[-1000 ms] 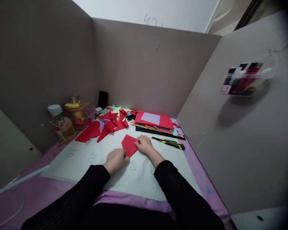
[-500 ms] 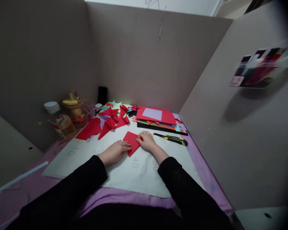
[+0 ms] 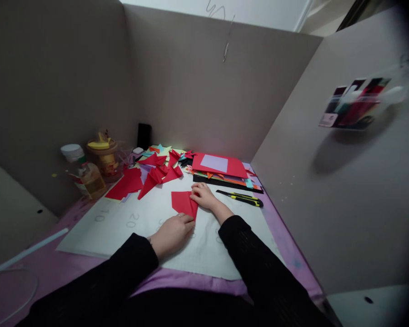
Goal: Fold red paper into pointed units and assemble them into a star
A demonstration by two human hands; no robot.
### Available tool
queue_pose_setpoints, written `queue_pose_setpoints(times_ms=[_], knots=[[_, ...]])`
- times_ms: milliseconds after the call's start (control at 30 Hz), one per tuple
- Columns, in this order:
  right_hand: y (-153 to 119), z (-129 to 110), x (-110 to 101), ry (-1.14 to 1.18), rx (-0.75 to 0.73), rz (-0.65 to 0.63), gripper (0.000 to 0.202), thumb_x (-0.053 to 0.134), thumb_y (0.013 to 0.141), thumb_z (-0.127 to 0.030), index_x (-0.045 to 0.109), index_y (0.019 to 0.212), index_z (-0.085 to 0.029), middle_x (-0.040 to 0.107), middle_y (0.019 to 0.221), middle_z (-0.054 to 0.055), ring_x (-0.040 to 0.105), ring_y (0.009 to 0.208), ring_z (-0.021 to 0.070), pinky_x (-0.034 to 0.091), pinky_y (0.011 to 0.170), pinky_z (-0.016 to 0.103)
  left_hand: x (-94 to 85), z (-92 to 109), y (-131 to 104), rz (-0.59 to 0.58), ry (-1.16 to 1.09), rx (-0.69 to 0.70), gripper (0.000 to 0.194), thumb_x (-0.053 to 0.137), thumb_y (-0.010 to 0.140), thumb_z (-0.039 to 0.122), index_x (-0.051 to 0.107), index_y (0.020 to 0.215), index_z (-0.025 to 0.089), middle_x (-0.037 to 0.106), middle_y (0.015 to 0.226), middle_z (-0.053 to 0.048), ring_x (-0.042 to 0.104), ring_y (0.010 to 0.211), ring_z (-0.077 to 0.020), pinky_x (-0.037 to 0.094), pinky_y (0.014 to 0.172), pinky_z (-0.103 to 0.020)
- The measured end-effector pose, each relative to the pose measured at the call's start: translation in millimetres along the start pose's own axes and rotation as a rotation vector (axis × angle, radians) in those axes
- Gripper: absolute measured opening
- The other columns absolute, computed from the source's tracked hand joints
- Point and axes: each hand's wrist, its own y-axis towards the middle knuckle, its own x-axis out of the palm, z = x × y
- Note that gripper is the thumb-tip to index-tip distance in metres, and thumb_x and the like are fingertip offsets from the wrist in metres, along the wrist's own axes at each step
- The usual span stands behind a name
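As I watch, red paper (image 3: 180, 201) lies beyond the left hand (image 3: 174, 230), left of the right hand (image 3: 204, 196); both touch it, pinching or not I can't tell.

- A yellow-and-black cutter knife (image 3: 243, 198) lies on the right part of the white sheet (image 3: 112, 240).
- At the left side there stands a bottle (image 3: 92, 180) with amber-coloured content, and just beside it a brown and yellow pot (image 3: 107, 162).
- A black, flat, phone-like object (image 3: 144, 135) stands upright near the back panel (image 3: 191, 91); a small white case (image 3: 138, 150) is before it.
- On the right panel (image 3: 293, 136) hangs a transparent pouch (image 3: 354, 106), rather blurred.
- Purple cloth (image 3: 293, 259) covers the counter.
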Motion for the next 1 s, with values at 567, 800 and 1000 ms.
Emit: queue_pose_setpoints(times_ms=[567,800,1000], knots=[[2,-1,4,0.022,-0.050,0.037,0.007,0.062,0.083,-0.024,0.060,0.078,-0.021,0.057,0.111,0.006,0.044,0.106,0.0236,0.036,0.092,0.039,7.9,-48,28,-0.041,-0.086,-0.005,0.035,0.037,0.096,0.028,0.070,0.097,0.015,0.053,0.076,-0.004,0.044,0.062,-0.0121,0.036,0.060,-0.024],[3,-1,4,0.054,-0.052,0.050,0.005,0.063,0.082,-0.024,0.062,0.078,-0.021,0.058,0.110,0.005,0.045,0.105,0.0233,0.036,0.092,0.040,7.1,-48,29,-0.034,-0.126,-0.002,0.039,0.035,0.097,0.031,0.070,0.091,0.014,0.052,0.074,-0.003,0.042,0.062,-0.0123,0.034,0.060,-0.025],[5,5,3,0.111,-0.050,0.060,0.002,0.063,0.080,-0.021,0.065,0.081,-0.021,0.056,0.115,0.006,0.045,0.110,0.0233,0.036,0.095,0.041,5.1,-43,28,-0.019,-0.152,-0.060,0.042,0.034,0.097,0.036,0.068,0.087,0.013,0.050,0.072,-0.002,0.041,0.060,-0.0116,0.033,0.058,-0.024]])
